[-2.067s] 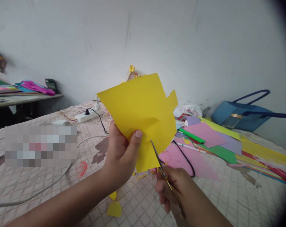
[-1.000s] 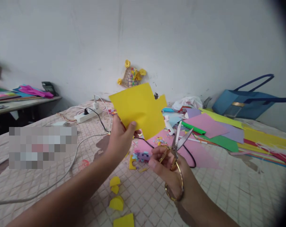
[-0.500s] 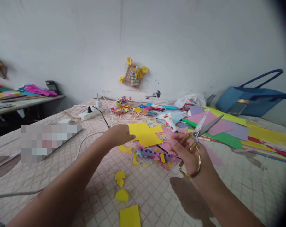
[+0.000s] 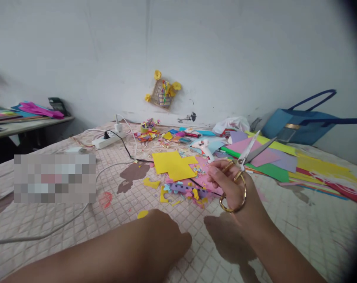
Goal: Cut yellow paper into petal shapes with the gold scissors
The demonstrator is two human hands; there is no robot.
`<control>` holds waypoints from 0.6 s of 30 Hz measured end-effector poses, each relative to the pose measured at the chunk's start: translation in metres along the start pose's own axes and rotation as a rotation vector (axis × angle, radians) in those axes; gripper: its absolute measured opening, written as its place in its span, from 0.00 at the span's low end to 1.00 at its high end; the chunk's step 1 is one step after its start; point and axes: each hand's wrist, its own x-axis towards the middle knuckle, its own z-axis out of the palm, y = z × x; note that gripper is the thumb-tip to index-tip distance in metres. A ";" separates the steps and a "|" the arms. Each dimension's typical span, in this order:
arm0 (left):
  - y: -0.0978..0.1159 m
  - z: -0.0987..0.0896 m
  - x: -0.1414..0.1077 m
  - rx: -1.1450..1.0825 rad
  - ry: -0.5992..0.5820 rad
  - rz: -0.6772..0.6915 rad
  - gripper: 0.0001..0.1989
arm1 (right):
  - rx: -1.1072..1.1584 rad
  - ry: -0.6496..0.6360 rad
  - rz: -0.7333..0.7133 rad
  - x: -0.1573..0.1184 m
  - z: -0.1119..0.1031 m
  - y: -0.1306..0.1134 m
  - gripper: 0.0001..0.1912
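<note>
My right hand (image 4: 230,179) holds a pair of gold-handled scissors (image 4: 243,161), blades apart and pointing up and away. My left hand (image 4: 166,236) is low over the near part of the table, its back towards me and its fingers hidden beneath it. A small yellow cut piece (image 4: 143,214) peeks out beside its wrist. Ahead lies a yellow paper sheet (image 4: 174,165) with a stepped edge. Just in front of that sheet are yellow offcuts (image 4: 151,183) and a purple strip with dark dots (image 4: 184,188) trimmed with small flowers.
A white glue gun (image 4: 204,149) lies behind the scissors, near coloured sheets (image 4: 269,171) spread to the right. A white power strip (image 4: 107,140) with cables sits at back left. A blue bag (image 4: 302,127) stands at the back right, against the wall.
My left hand has left the yellow sheet and come down towards me, now covering most of the small cut pieces. My right hand still holds the scissors. The view has shifted slightly.
</note>
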 end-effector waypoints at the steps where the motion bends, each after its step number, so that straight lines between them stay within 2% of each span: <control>1: -0.004 -0.004 0.002 -0.039 -0.025 0.039 0.12 | 0.000 -0.005 0.004 0.001 0.000 0.001 0.15; 3: -0.012 -0.011 0.008 -0.194 -0.029 0.116 0.10 | 0.011 -0.033 0.025 0.001 -0.001 0.003 0.16; 5: -0.020 -0.016 0.015 -0.428 0.075 0.191 0.06 | 0.044 -0.103 0.070 0.000 0.001 0.005 0.20; 7: -0.029 -0.018 0.020 -0.623 0.276 0.203 0.03 | 0.085 -0.205 0.141 -0.004 0.002 0.007 0.23; 9: -0.036 -0.017 0.024 -0.736 0.495 0.143 0.05 | 0.137 -0.315 0.215 -0.008 0.005 0.009 0.25; 11: -0.042 -0.014 0.027 -0.822 0.623 0.083 0.07 | 0.193 -0.445 0.246 -0.012 0.007 0.010 0.26; 14: -0.045 -0.008 0.032 -0.988 0.643 0.073 0.06 | 0.220 -0.574 0.221 -0.014 0.010 0.011 0.20; 16: -0.045 -0.006 0.034 -1.084 0.631 0.095 0.05 | 0.196 -0.553 0.198 -0.014 0.012 0.010 0.16; 18: -0.044 -0.003 0.037 -1.171 0.620 0.149 0.05 | 0.177 -0.473 0.199 -0.013 0.014 0.009 0.13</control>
